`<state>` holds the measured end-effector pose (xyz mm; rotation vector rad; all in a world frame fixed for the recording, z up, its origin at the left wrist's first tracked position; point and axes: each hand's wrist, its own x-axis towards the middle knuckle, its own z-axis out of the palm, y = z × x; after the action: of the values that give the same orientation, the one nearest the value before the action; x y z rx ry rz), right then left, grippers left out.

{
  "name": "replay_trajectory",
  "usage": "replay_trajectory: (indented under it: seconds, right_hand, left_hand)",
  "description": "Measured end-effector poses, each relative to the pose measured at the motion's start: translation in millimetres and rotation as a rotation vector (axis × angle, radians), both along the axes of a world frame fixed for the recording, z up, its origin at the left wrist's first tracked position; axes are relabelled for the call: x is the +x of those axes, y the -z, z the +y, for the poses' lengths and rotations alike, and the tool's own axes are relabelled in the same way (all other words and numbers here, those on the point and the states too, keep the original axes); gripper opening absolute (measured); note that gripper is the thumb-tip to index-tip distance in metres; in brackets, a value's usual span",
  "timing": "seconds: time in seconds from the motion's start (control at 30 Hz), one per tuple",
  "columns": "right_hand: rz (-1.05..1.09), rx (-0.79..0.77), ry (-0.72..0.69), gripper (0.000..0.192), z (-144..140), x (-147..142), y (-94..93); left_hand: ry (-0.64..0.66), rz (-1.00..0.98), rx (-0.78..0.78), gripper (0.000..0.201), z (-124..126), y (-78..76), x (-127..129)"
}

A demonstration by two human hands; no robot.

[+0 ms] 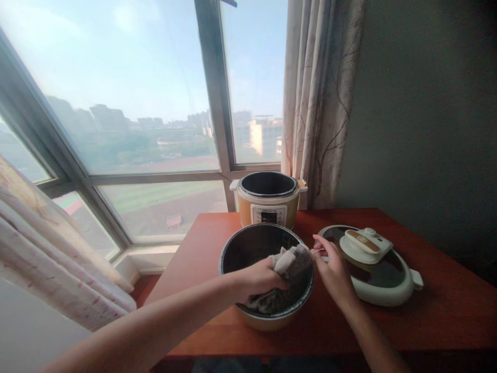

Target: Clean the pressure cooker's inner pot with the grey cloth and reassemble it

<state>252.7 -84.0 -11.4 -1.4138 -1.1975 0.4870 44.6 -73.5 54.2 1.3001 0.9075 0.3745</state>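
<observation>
On the red-brown wooden table (446,321) under the window, seen from the head camera, the left hand (258,280) is clenched around a grey, crumpled cloth (289,264) inside a round pot (233,254), which stands near the front edge of the table. The right hand (334,272) rests at the pot's right rim, its fingers pinching loosely at the rim or the cloth's edge; which of the two cannot be told. Judging from this, the pot could skid or tip toward the near edge if the left hand presses sideways while the right grip stays so light, since the smooth metal bottom has little hold on the polished wood. The cloth may also snag, being bunched thick at the rim. The pot is dark and matte inside, with a thin bright lip and a pale gold outer wall. Behind it stands the cooker (267,204), a squat gold cylinder with a white control panel and an open dark well. Just right of the pot lies the lid (373,269), a glossy cream and black disc with a raised handle; a careless right elbow could knock it. A soft patterned curtain (318,103) hangs at the wall.
</observation>
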Motion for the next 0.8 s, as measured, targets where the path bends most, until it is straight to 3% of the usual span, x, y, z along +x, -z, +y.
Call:
replay_trajectory:
  seconds: [0.1, 0.23, 0.37, 0.47, 0.7, 0.8]
  right_hand:
    - [0.109, -0.062, -0.059, 0.054, -9.0, -7.8, 16.8]
    - [0.281, -0.065, -0.064, 0.057, -10.8, -23.1, 22.7]
    - [0.383, -0.059, -0.04, 0.058, -11.5, -31.4, 19.0]
    - [0.438, -0.031, -0.101, 0.054, -15.8, -31.9, 15.3]
    - [0.452, -0.066, -0.206, 0.054, -19.1, -24.1, 13.4]
    - [0.473, -0.053, -0.183, 0.054, -17.8, -25.5, 14.4]
  left_hand:
    - [0.065, 0.101, 0.082, 0.042, 0.0, -1.7, 9.6]
    - [0.072, 0.26, 0.2, 0.031, 0.8, 0.1, 27.3]
    - [-0.073, 0.369, 0.206, 0.021, 0.8, 2.1, 45.8]
    - [-0.192, 0.385, 0.191, 0.008, 2.3, -0.5, 55.7]
    - [-0.464, 0.181, 0.082, 0.015, 20.0, 0.4, 61.3]
    - [-0.483, 0.157, 0.109, 0.014, 26.0, 8.6, 62.7]
